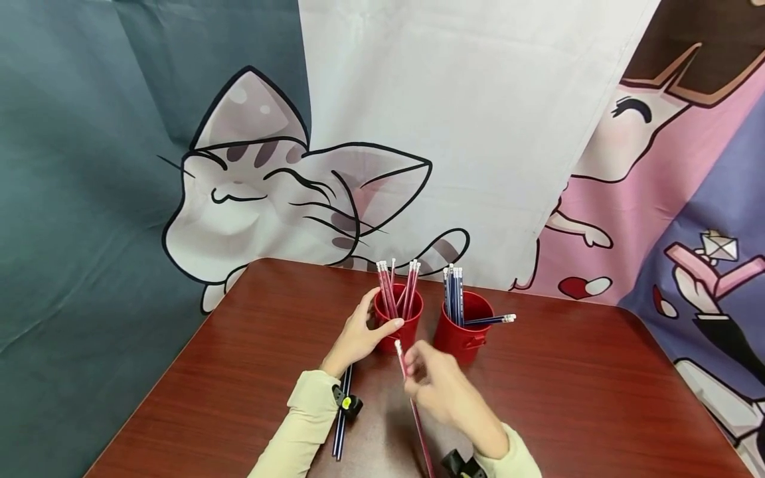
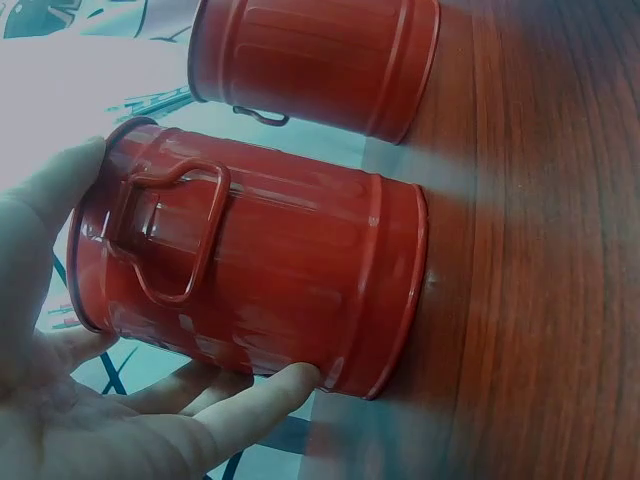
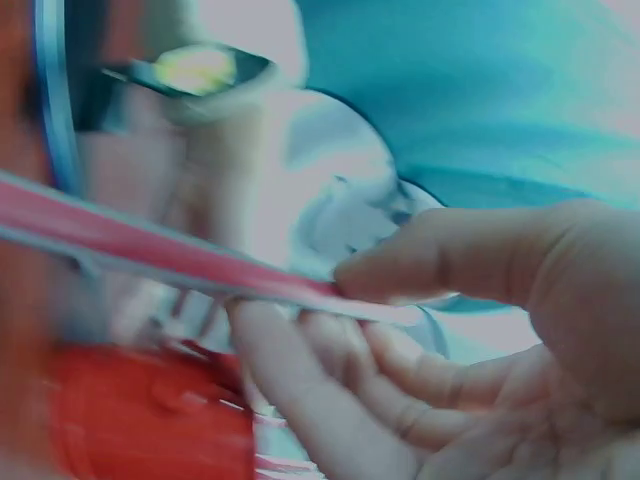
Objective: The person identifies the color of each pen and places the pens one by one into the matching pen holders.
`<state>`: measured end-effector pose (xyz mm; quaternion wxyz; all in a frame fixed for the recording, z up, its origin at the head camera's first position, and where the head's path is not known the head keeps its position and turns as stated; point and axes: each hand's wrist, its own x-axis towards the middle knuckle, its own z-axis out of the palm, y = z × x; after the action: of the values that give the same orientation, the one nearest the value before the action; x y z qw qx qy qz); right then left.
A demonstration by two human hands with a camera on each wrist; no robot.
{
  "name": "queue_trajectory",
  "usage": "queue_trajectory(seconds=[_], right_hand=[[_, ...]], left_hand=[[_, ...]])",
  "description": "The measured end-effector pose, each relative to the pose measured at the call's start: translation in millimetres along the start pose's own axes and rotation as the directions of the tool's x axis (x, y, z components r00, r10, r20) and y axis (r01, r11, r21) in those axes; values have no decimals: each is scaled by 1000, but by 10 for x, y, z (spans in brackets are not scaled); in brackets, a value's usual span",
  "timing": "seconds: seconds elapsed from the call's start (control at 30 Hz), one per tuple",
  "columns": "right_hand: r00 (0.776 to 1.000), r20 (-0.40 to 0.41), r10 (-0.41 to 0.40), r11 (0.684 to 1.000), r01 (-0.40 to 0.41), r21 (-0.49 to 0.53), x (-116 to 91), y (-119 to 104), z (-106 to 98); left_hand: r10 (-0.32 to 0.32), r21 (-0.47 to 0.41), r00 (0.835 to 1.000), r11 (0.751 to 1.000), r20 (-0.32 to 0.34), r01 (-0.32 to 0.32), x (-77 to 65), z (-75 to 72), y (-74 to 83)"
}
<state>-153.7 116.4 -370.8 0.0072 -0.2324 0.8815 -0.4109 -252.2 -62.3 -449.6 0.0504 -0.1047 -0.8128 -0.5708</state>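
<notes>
My left hand (image 1: 357, 337) holds a small red metal bucket (image 1: 412, 330) by its side, thumb near the rim. In the left wrist view, the fingers curve round this bucket (image 2: 280, 260) beside its wire handle (image 2: 205, 240). Several pinkish-red pencils (image 1: 412, 285) stand in it, white eraser ends up. In front of the bucket, my right hand (image 1: 445, 385) pinches a long pinkish-red pencil (image 1: 421, 431) close to its white end. The right wrist view, though blurred, has this pencil (image 3: 200, 245) between thumb and fingers.
A second red bucket (image 1: 457, 344) stands to the right with several dark blue pencils (image 1: 457, 295), one leaning out over its rim (image 1: 491, 320). Two dark blue pencils (image 1: 340, 431) lie on the brown table (image 1: 239, 398) by the left wrist. A printed cloth (image 1: 478, 133) hangs behind.
</notes>
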Motion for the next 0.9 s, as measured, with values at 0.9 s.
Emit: queue_trajectory(seconds=[0.9], right_hand=[[779, -538, -323, 930, 367, -28, 814, -186, -700]], left_hand=[[19, -22, 1000, 1000, 16, -19, -8, 1, -7]])
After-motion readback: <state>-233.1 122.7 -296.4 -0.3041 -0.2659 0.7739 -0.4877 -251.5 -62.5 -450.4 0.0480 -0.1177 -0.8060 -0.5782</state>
